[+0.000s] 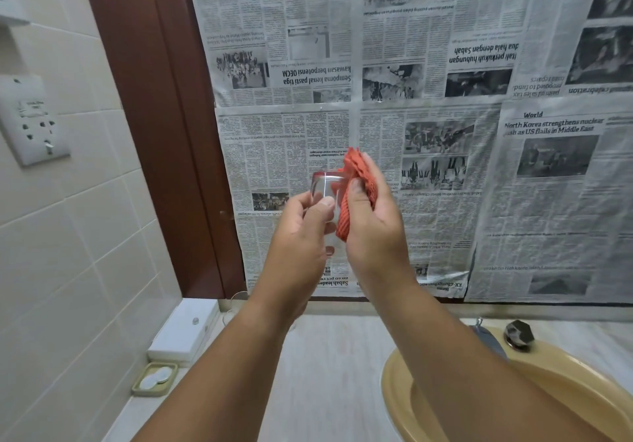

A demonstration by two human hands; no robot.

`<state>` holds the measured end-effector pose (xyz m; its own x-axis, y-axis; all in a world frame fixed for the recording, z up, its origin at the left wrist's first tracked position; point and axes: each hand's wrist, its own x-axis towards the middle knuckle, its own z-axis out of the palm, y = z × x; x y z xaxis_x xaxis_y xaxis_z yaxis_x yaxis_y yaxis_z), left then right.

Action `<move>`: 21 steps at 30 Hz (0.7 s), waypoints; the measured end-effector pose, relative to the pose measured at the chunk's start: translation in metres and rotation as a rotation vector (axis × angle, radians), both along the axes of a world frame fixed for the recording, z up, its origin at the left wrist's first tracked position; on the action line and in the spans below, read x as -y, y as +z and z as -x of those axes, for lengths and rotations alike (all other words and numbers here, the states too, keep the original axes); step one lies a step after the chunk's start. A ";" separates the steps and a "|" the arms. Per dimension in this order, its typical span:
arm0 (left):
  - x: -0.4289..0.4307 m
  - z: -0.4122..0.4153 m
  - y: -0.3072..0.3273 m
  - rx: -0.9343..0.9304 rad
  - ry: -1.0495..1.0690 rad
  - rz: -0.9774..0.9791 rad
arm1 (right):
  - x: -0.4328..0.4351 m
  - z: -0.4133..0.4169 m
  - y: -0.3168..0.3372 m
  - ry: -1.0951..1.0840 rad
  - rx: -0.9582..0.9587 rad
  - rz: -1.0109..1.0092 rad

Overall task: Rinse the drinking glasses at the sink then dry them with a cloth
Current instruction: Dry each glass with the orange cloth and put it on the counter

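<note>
I had the left hand [301, 236] gripping the glass [323, 184] in curled fingers [298, 201], raised well above the counter [335, 373], while the right hand [373, 232] pinched the cloth [359, 181] against its side. I judged a damp glass could slip under hard rubbing and shatter below.

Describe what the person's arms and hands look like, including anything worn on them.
Both arms are bare: no sleeves show on the left forearm or the right forearm. The left hand and right hand wear no gloves, and no ring, watch or bracelet is visible. The nails that show are short and unpainted.
</note>
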<state>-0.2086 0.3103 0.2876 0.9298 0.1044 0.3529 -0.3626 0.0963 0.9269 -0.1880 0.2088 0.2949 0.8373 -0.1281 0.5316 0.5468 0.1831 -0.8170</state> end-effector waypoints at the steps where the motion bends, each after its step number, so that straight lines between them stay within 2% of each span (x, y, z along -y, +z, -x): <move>1: 0.001 0.000 0.001 -0.001 -0.010 -0.006 | 0.000 -0.001 0.003 0.008 0.008 -0.002; 6: -0.010 -0.005 0.007 0.019 0.075 0.080 | -0.013 0.026 -0.019 0.032 0.024 0.119; 12: -0.003 0.000 0.005 -0.023 0.014 -0.079 | 0.001 0.000 0.006 0.036 -0.034 0.002; 18: -0.014 0.002 0.010 -0.021 0.069 -0.014 | -0.012 0.023 -0.026 0.079 -0.051 0.060; 21: -0.014 0.008 0.009 -0.086 -0.025 0.032 | -0.005 0.006 -0.011 0.221 -0.198 -0.204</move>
